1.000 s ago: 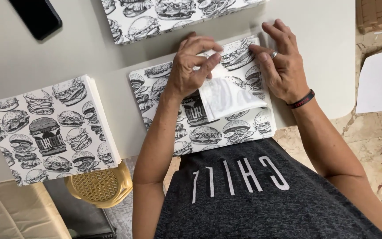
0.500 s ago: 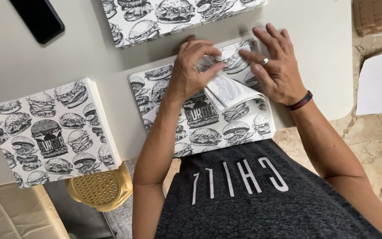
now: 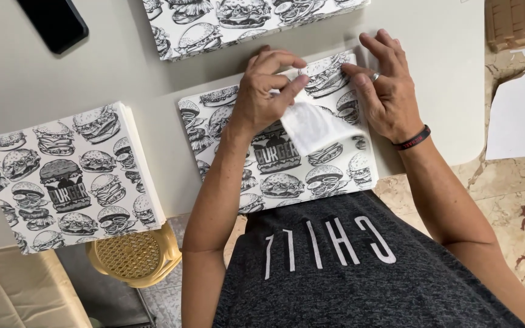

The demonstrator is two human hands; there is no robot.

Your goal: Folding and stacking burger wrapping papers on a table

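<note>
On the pale desk [image 3: 123, 73], near its front edge, lay a burger-printed sheet [image 3: 274, 176]. The left hand [image 3: 268, 91] pinched its half-folded corner flap [image 3: 314, 124]; the right hand [image 3: 384, 91] pressed flat, grasping nothing. Folding appeared barely begun; a stack of sheets [image 3: 68, 176] waited at the left edge.

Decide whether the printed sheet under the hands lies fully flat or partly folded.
Partly folded: the left hand turns a corner of the burger-print paper sheet over, showing its plain white underside; the right hand presses the sheet flat.

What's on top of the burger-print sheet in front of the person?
Both hands rest on the burger-print sheet: the left hand pinches a folded-over white flap, the right hand presses its top corner. The print beneath hands and flap is hidden.
</note>
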